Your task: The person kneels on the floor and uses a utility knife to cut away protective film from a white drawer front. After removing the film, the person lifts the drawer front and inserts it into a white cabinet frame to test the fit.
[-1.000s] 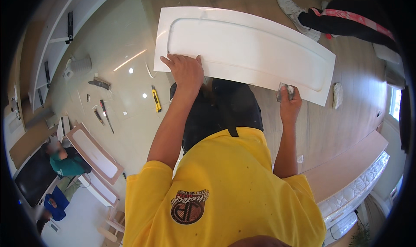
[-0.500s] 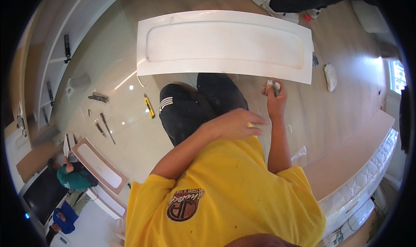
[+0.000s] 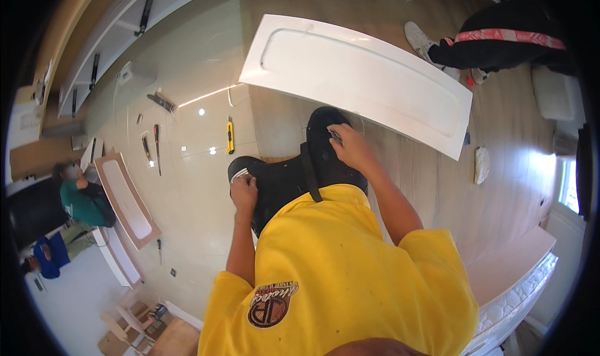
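Observation:
My left hand (image 3: 244, 192) is at my left knee, its fingers curled against the black trousers (image 3: 278, 180) beside their white stripes. Whether anything small is in those fingers is hidden. Over my right knee is my right hand (image 3: 350, 146), thumb and fingers closed around a small greyish piece (image 3: 334, 133) too small to name. Ahead of my knees lies a white door panel (image 3: 362, 75) with a rounded recessed border, set at a slant, apart from both hands. A dark strap (image 3: 310, 173) hangs across my lap.
Left on the tiles lie a yellow utility knife (image 3: 230, 136), a screwdriver (image 3: 157, 150) and another hand tool (image 3: 146, 148). A white cabinet (image 3: 112, 43) stands far left. One person's shoe (image 3: 420, 42) is beyond the panel. Another person in green (image 3: 84, 203) handles a brown-edged panel (image 3: 128, 200).
My hands have moved apart, the left to my left knee and the right over my right knee. My view has turned, so the panel appears slanted and further right.

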A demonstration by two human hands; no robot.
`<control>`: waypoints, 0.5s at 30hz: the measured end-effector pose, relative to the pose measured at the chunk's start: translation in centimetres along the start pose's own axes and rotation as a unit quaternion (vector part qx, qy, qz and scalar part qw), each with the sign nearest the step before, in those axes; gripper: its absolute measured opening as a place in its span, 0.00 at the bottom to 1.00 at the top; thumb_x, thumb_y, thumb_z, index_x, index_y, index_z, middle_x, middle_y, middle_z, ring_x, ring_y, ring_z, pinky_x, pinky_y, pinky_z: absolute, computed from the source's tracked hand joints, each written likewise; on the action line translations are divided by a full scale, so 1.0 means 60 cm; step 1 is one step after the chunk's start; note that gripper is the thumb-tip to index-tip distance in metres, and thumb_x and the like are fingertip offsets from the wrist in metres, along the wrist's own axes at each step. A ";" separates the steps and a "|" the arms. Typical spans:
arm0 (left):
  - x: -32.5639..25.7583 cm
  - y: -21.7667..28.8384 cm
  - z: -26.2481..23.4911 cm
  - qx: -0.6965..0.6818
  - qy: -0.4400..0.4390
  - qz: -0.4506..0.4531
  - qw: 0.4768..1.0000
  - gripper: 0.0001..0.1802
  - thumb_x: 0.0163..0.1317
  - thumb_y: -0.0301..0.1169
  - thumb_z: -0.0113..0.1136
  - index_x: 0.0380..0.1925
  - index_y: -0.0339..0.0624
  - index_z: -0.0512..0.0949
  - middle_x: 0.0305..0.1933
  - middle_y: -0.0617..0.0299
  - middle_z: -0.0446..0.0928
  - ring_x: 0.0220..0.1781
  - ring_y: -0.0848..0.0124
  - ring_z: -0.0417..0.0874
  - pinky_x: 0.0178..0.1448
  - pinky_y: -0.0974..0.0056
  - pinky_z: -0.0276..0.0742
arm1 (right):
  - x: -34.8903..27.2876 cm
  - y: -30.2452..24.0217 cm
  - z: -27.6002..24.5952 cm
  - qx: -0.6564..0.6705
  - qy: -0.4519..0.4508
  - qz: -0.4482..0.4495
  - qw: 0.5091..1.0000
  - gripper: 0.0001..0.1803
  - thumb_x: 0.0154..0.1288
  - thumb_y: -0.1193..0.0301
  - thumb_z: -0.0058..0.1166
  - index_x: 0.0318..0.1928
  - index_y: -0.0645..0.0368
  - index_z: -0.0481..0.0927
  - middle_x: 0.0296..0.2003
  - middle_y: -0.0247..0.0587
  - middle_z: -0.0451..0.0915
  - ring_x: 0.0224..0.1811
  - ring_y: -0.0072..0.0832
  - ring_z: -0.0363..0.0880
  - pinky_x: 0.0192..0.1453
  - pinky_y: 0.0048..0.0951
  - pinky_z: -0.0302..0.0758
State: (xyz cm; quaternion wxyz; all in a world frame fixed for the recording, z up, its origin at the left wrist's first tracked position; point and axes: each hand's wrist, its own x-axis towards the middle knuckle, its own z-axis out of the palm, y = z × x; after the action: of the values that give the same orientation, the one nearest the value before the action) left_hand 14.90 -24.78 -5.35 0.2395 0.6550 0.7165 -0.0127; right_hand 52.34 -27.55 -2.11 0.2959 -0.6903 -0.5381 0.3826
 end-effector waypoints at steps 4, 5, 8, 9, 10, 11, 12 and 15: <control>-0.100 -0.059 0.033 0.007 0.082 0.069 0.994 0.16 0.67 0.35 0.62 0.51 0.38 0.84 0.63 0.45 0.77 0.66 0.44 0.75 0.69 0.47 0.69 | 0.061 -0.017 0.082 -0.076 -0.001 -0.050 0.996 0.22 0.67 0.69 0.60 0.60 0.60 0.77 0.49 0.55 0.81 0.49 0.50 0.82 0.56 0.45 0.77; -0.110 -0.074 0.041 -0.013 0.096 0.074 0.993 0.17 0.68 0.34 0.61 0.53 0.38 0.83 0.67 0.46 0.75 0.70 0.43 0.71 0.72 0.46 0.66 | 0.067 -0.027 0.100 -0.097 0.010 -0.043 0.994 0.23 0.66 0.69 0.60 0.61 0.60 0.77 0.49 0.56 0.81 0.48 0.49 0.83 0.55 0.44 0.78; -0.129 -0.116 0.056 -0.061 0.166 0.081 0.981 0.17 0.68 0.32 0.60 0.53 0.35 0.82 0.66 0.48 0.75 0.71 0.44 0.70 0.75 0.46 0.62 | 0.051 -0.065 0.147 -0.088 -0.057 -0.042 0.994 0.24 0.66 0.67 0.61 0.61 0.61 0.77 0.50 0.58 0.81 0.49 0.51 0.82 0.57 0.45 0.77; -0.129 -0.127 0.059 -0.078 0.199 0.100 0.972 0.17 0.69 0.32 0.60 0.53 0.36 0.82 0.67 0.48 0.75 0.71 0.45 0.70 0.75 0.46 0.61 | 0.046 -0.081 0.157 -0.103 -0.072 -0.058 0.990 0.24 0.66 0.68 0.60 0.61 0.61 0.77 0.51 0.58 0.81 0.51 0.52 0.82 0.58 0.45 0.77; -0.129 -0.136 0.061 -0.093 0.197 0.091 0.972 0.17 0.69 0.32 0.59 0.54 0.36 0.82 0.67 0.48 0.75 0.72 0.45 0.69 0.75 0.46 0.61 | 0.045 -0.095 0.162 -0.124 -0.090 -0.071 0.986 0.23 0.67 0.68 0.59 0.61 0.61 0.77 0.52 0.59 0.80 0.53 0.53 0.81 0.60 0.45 0.76; -0.131 -0.143 0.063 -0.106 0.199 0.077 0.971 0.17 0.69 0.32 0.59 0.54 0.36 0.81 0.67 0.48 0.74 0.72 0.46 0.69 0.76 0.46 0.60 | 0.046 -0.109 0.164 -0.145 -0.112 -0.082 0.980 0.22 0.67 0.68 0.58 0.60 0.61 0.77 0.53 0.60 0.80 0.55 0.55 0.80 0.62 0.45 0.75; -0.135 -0.148 0.065 -0.115 0.198 0.072 0.971 0.17 0.70 0.32 0.58 0.54 0.36 0.81 0.67 0.48 0.74 0.72 0.45 0.69 0.76 0.45 0.60 | 0.057 -0.121 0.158 -0.167 -0.072 -0.091 0.979 0.22 0.68 0.69 0.56 0.61 0.60 0.77 0.52 0.60 0.80 0.54 0.55 0.80 0.61 0.46 0.76; -0.148 -0.159 0.062 -0.113 0.207 0.050 0.971 0.17 0.72 0.33 0.56 0.56 0.38 0.80 0.70 0.46 0.71 0.73 0.44 0.67 0.76 0.43 0.59 | 0.157 -0.153 0.113 -0.228 0.037 -0.087 0.969 0.23 0.68 0.71 0.52 0.63 0.58 0.77 0.51 0.60 0.81 0.52 0.55 0.81 0.60 0.47 0.77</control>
State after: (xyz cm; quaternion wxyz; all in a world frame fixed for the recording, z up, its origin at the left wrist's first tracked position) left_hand 7.33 -35.63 -8.30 0.1593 0.6472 0.7135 0.2161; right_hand 43.08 -16.20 -0.14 0.1828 -0.7036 -0.6580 0.1967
